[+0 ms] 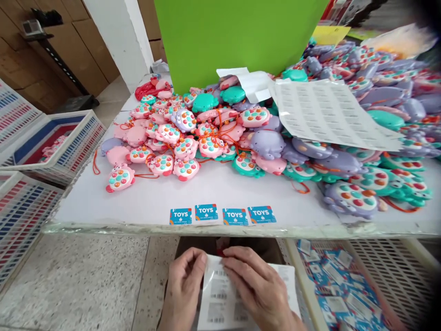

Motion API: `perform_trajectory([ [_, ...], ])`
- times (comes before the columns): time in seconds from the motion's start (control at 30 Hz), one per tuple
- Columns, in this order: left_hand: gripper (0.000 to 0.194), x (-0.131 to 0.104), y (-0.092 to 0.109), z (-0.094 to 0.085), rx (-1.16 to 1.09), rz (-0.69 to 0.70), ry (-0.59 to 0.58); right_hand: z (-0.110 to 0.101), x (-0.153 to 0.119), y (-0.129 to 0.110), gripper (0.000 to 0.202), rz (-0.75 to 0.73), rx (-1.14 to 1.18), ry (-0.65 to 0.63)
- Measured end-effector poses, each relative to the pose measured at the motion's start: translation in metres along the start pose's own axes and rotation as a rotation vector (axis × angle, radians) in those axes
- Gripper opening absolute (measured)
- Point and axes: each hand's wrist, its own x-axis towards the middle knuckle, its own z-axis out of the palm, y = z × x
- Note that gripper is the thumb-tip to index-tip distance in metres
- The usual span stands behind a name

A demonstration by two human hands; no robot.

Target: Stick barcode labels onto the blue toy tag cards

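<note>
A sheet of barcode stickers (220,299) lies over my lap, below the table's front edge. My left hand (184,285) pinches its upper left corner between thumb and fingers. Across the upper part of the sheet, my right hand (255,285) has its fingers bent together at the top edge; its thumb is hidden underneath. In front of both hands, several blue "TOYS" cards (234,216) lie in a row along the table edge.
Pink, purple and green animal-shaped toys (186,151) with orange cords are heaped on the white table (144,207). More sticker sheets (327,112) rest on the heap. A green panel (234,41) stands behind. A crate (389,276) of cards is at right, baskets (51,147) at left.
</note>
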Motion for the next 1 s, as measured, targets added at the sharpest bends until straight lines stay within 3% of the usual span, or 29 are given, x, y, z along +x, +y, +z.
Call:
perform_trajectory([
  [0.17, 0.040, 0.000, 0.007, 0.003, 0.026, -0.060, 0.045, -0.001, -0.002, 0.008, 0.019, 0.069, 0.018, -0.027],
  [0.37, 0.042, 0.007, 0.001, 0.009, 0.014, -0.052, 0.064, -0.005, -0.002, 0.010, 0.016, -0.056, -0.036, -0.030],
  [0.5, 0.039, 0.010, 0.002, 0.005, 0.151, 0.013, 0.073, -0.017, -0.011, 0.005, 0.011, -0.098, -0.109, -0.056],
  [0.57, 0.036, 0.010, 0.003, 0.001, 0.246, 0.103, 0.114, -0.032, -0.009, 0.005, 0.009, -0.077, -0.078, -0.032],
  [0.63, 0.031, 0.011, 0.003, -0.001, 0.363, 0.239, 0.100, -0.052, 0.001, 0.013, 0.010, 0.043, -0.060, -0.021],
  [0.73, 0.023, 0.015, 0.005, 0.004, 0.548, 0.578, -0.070, -0.085, 0.026, 0.040, 0.014, 0.297, -0.074, -0.080],
  [0.8, 0.020, 0.021, 0.008, 0.015, 0.673, 0.784, -0.227, -0.101, 0.043, 0.062, 0.017, 0.378, -0.072, -0.183],
  [0.9, 0.023, 0.032, 0.016, 0.037, 0.859, 0.947, -0.385, -0.112, 0.061, 0.091, 0.018, 0.386, -0.093, -0.307],
  [1.0, 0.030, 0.043, 0.025, 0.053, 0.964, 1.025, -0.400, -0.111, 0.070, 0.106, 0.017, 0.316, -0.126, -0.373],
])
